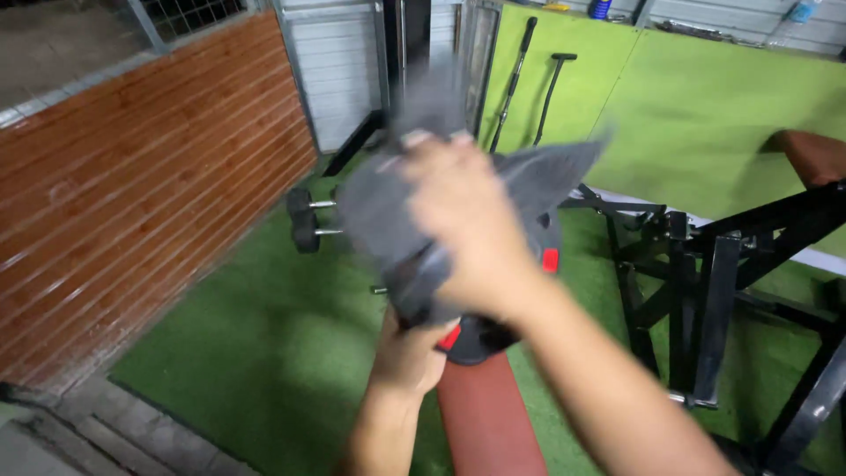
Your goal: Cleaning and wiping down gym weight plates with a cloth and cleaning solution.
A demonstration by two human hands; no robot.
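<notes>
A grey cloth (pixel 388 207) is held up in front of me, blurred by motion. My right hand (pixel 467 229) grips its upper part, with the fingers closed on the fabric. Lower down, my left hand (pixel 407 353) holds the cloth's bottom end. Under both hands lies a reddish-brown padded bench (pixel 489 419) with a black and red fitting (pixel 476 339) at its far end. Part of that fitting is hidden behind the cloth.
Green turf (pixel 264 344) covers the floor. Two black dumbbells (pixel 307 220) lie near a brown ribbed wall (pixel 132 185) on the left. A black steel machine frame (pixel 705 291) stands at the right. Bars (pixel 515 84) lean on a green wall (pixel 696 106) behind.
</notes>
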